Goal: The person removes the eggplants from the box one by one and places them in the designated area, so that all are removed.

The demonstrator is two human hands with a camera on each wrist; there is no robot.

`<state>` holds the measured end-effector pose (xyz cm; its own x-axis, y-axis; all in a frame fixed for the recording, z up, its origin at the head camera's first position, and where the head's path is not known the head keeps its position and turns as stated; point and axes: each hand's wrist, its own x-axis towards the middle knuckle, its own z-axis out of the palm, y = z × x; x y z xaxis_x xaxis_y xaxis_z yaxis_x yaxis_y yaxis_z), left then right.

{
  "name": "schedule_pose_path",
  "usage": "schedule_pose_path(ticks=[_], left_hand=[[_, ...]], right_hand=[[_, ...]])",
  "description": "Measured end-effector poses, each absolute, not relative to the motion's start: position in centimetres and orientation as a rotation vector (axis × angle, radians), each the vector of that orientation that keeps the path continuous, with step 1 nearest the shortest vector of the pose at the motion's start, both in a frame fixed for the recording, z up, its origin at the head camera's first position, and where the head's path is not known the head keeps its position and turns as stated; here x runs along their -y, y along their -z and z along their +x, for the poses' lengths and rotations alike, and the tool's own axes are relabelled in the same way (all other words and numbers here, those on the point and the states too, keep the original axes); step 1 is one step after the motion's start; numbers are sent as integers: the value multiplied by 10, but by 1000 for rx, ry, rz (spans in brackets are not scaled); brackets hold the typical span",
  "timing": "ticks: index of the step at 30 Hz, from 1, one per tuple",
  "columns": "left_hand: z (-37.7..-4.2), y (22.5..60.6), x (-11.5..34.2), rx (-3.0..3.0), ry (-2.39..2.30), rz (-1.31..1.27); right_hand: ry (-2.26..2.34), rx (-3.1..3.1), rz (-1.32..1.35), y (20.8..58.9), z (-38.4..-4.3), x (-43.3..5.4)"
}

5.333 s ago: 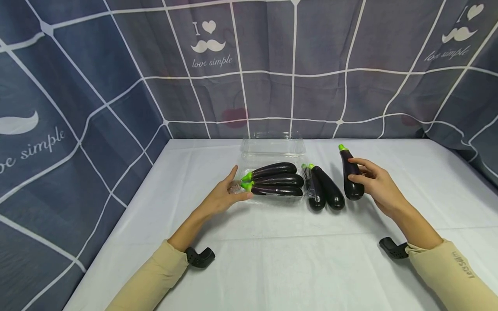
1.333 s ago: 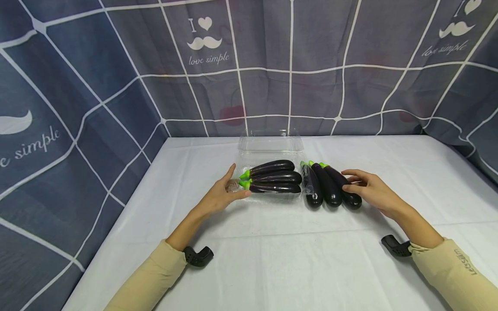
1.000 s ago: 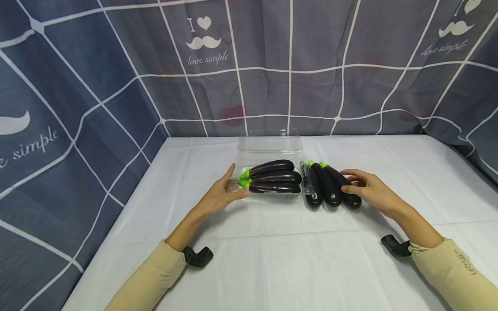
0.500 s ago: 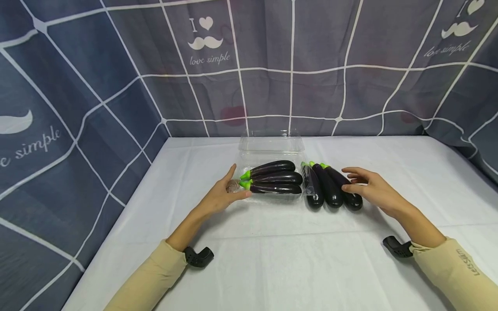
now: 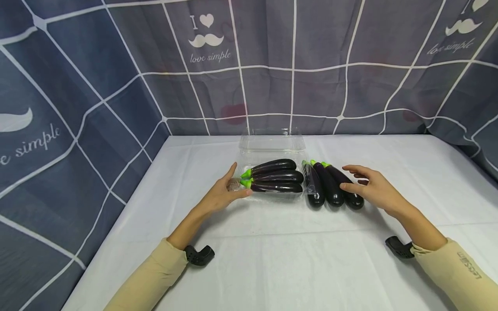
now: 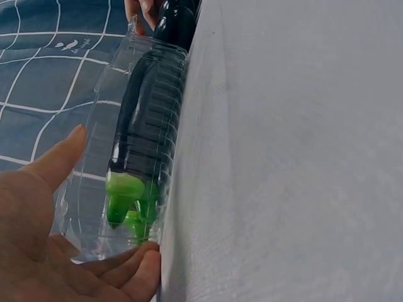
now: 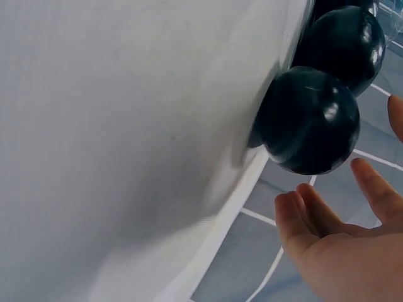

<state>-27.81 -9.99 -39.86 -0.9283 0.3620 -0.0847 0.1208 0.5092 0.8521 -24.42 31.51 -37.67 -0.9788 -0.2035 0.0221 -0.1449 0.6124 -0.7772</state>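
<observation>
A clear plastic clamshell box [image 5: 272, 144] lies with its lid folded back. Inside are three dark eggplants [image 5: 276, 176], their green stems to the left. My left hand [image 5: 218, 196] is spread at the box's left end, its fingertips against the plastic in the left wrist view. Three more eggplants lie side by side right of the box; the leftmost [image 5: 314, 190] shows partly through its clear edge. Beside the rightmost eggplant [image 5: 352, 199] is my right hand [image 5: 371, 185], fingers loosely extended and holding nothing. The right wrist view shows a gap between its fingers and that eggplant [image 7: 315, 123].
A white cloth [image 5: 256, 263] covers the table. Dark grid-patterned curtains [image 5: 264, 52] hang behind it and down the left side. Black wrist mounts [image 5: 200, 255] stick out from both sleeves.
Earlier my right hand held an eggplant upright, apart from the others. Now it lies next to them and my right fingers have spread away from it. My left hand has stayed at the box.
</observation>
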Motion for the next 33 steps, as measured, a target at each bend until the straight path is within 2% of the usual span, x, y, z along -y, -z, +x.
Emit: schedule_pose_path(ticks=[24, 33], left_hand=[[-279, 397, 102, -2502, -1393, 404], [-276, 396, 100, -2521, -1379, 392]], right_hand=[[1460, -2825, -525, 357, -238, -275], [1525, -2755, -758, 359, -240, -254]])
